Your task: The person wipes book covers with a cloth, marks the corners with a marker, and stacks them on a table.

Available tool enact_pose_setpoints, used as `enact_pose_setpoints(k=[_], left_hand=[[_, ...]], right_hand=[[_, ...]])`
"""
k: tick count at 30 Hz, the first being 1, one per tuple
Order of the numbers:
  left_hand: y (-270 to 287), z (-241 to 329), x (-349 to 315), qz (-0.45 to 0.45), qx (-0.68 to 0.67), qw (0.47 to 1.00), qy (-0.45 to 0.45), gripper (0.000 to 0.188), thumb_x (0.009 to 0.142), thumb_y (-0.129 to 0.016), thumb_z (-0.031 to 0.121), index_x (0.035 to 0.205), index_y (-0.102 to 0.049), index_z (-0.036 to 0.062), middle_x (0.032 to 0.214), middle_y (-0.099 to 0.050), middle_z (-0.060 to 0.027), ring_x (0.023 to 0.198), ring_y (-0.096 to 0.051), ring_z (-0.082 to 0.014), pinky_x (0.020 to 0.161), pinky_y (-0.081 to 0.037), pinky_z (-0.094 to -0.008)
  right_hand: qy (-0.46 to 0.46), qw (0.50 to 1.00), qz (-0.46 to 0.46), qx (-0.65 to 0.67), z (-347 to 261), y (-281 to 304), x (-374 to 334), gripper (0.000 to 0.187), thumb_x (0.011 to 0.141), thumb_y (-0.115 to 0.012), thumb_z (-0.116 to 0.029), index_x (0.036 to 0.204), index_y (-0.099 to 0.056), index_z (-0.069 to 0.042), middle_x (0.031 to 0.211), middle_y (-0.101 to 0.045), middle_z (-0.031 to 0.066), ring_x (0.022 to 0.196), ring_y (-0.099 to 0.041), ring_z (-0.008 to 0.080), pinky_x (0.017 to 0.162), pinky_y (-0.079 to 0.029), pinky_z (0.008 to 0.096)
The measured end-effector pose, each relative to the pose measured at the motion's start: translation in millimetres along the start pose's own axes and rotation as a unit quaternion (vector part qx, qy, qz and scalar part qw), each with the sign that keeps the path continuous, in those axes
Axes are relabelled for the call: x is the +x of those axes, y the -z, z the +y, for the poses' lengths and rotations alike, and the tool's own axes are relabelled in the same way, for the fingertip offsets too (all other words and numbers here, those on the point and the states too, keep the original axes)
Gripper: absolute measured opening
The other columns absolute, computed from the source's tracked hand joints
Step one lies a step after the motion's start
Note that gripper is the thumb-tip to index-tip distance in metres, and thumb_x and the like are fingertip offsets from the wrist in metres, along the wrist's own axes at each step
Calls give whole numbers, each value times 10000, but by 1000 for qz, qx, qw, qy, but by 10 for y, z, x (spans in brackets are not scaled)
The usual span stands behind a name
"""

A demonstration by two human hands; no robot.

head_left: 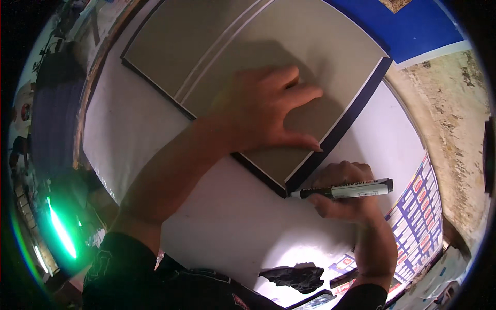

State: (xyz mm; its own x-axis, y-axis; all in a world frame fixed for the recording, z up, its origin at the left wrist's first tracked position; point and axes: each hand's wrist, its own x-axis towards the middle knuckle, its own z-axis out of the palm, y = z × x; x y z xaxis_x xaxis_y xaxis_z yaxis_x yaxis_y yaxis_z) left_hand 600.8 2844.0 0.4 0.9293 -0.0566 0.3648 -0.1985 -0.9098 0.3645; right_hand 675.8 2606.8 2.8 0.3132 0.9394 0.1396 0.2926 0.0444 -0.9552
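A grey-brown board cover (330, 46) lies at an angle in front of me, with a dark turned-in border (357, 106) along its edges. Two pale lines run across its far left part. My left hand (258, 111) rests on the board with fingers spread, its thumb reaching the right-hand border. In my right hand (356, 209) is a white-and-black marker pen (356, 190), held nearly level. The pen's tip meets the cover's near corner, or sits right beside it.
White sheeting (206, 212) covers the work surface. A blue sheet (418, 26) lies at the far right, and a printed sheet (416, 209) at the right edge. Near my body is a crumpled dark piece (295, 278). A green light tube (62, 230) glows at lower left.
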Motion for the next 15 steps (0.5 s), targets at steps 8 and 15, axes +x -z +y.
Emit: enact_pose_setpoints(k=[8, 15], left_hand=[[63, 21, 14, -36, 12, 999, 18, 772, 604, -763, 670, 1149, -656, 134, 869, -533, -64, 781, -606, -238, 648, -512, -367], [55, -5, 29, -22, 13, 1000, 8, 758, 607, -760, 674, 1116, -666, 120, 849, -525, -61, 766, -608, -226, 646, -512, -363]], right_hand=[[12, 999, -18, -47, -15, -3, 58, 303, 688, -832, -99, 843, -573, -77, 719, -671, 60, 634, -685, 198, 577, -537, 292], [16, 1000, -11, -23, 2, -19, 71, 238, 740, -820, -174, 864, -639, -82, 638, -659, 73, 569, -691, 233, 515, -539, 332]])
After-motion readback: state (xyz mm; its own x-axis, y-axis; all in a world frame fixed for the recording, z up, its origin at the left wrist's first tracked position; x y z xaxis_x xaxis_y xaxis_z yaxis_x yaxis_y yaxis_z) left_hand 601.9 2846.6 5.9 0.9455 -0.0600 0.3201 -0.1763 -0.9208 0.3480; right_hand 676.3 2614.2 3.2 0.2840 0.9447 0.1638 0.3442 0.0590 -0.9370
